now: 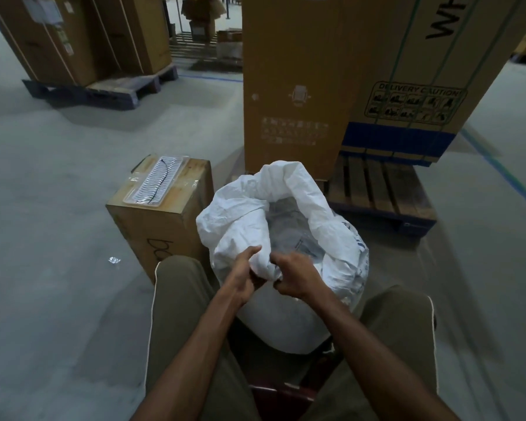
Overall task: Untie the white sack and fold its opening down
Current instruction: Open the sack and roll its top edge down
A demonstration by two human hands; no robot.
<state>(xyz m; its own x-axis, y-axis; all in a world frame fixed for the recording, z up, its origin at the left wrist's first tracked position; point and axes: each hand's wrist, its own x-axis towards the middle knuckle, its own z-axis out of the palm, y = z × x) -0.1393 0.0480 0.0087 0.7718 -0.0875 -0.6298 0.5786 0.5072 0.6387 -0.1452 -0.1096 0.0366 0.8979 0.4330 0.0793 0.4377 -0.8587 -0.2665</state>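
Note:
A white woven sack [289, 323] stands upright on the floor between my knees, its mouth open and its top fabric crumpled. Blue print runs down its right side. Clear plastic-wrapped contents [295, 235] show inside the opening. My left hand [243, 275] and my right hand [295, 276] both pinch the near rim of the sack, close together, with the fabric bunched between them. The far rim [289, 180] stands higher than the near rim. No tie or string is visible on it.
A small cardboard box [161, 220] with a plastic packet on top stands left of the sack. Tall cartons [301, 80] on a wooden pallet [383, 192] rise just behind. More cartons on a pallet [82, 41] are at far left. A scrap [114, 260] lies on the concrete floor.

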